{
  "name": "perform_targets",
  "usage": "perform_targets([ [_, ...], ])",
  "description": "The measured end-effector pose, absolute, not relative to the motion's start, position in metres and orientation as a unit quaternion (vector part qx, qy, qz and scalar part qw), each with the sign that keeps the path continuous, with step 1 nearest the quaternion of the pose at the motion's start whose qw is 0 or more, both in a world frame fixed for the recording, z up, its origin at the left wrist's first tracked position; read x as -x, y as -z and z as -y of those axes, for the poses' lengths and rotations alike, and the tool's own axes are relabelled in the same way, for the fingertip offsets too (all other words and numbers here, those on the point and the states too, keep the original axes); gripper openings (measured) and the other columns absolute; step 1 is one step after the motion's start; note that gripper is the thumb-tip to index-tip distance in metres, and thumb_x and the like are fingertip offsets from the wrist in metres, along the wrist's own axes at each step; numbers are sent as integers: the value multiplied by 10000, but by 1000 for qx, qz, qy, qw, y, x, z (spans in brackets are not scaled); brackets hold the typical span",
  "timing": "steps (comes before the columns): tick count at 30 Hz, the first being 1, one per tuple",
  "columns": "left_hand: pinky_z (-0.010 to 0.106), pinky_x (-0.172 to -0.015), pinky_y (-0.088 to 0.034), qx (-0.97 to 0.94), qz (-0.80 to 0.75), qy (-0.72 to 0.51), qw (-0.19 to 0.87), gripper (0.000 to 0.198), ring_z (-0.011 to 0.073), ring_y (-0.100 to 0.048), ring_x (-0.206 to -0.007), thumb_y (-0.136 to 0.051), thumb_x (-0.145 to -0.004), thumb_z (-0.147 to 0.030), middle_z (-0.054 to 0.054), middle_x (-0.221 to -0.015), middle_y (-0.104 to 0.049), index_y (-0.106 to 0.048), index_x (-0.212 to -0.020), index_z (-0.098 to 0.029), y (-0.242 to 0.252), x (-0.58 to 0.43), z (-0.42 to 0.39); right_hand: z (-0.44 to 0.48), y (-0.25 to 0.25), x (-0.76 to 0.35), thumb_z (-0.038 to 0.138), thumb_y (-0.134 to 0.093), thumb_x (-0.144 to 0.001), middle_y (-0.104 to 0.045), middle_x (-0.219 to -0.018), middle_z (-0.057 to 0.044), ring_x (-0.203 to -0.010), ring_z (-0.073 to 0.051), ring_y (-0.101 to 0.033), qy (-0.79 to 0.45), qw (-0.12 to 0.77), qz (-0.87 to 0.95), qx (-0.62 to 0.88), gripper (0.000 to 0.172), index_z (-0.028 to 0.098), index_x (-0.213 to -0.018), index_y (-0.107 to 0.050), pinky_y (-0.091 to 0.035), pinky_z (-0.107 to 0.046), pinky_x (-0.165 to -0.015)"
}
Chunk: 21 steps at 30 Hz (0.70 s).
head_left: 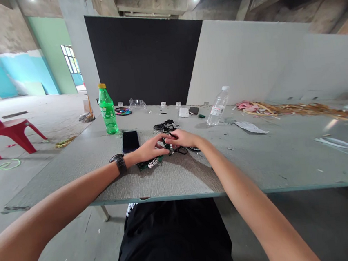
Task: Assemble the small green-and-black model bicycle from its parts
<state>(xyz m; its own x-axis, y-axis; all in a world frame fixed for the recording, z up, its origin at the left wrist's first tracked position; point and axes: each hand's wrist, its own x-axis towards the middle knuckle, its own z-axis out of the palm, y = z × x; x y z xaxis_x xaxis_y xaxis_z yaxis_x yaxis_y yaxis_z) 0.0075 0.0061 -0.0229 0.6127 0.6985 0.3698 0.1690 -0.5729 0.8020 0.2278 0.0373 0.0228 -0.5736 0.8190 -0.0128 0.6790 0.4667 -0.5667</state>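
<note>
My left hand (150,149), with a black watch on its wrist, and my right hand (183,138) meet over a small green circuit board (149,163) with black wires (182,150) on the grey table (257,159). The fingers of both hands are curled and pinch small parts of the board and wires where they touch. What exactly each fingertip grips is too small to make out.
A black phone (130,141) lies just behind my left hand. A green soda bottle (107,109) stands to the far left and a clear water bottle (218,106) leans at the far right. More black cables (164,127), a white charger (183,112) and a straw pile (298,108) sit farther back. A red chair (1,128) stands on the floor to the left.
</note>
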Motion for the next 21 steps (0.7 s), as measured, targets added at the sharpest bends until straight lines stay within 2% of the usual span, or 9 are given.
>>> perform_targets([
  [21,358,-887,-540,-826,-271,-345,353,479,176,-685,-938,-675,-852,-267,114,-1307,-631,-527,-1302,-198,17,-7,-1,-39,-20,-229,797,-604,-765,-666,-717,-45,-623,-170,-572,-297,132,839,436,605,193,-794,-587,-388,-293,-582],
])
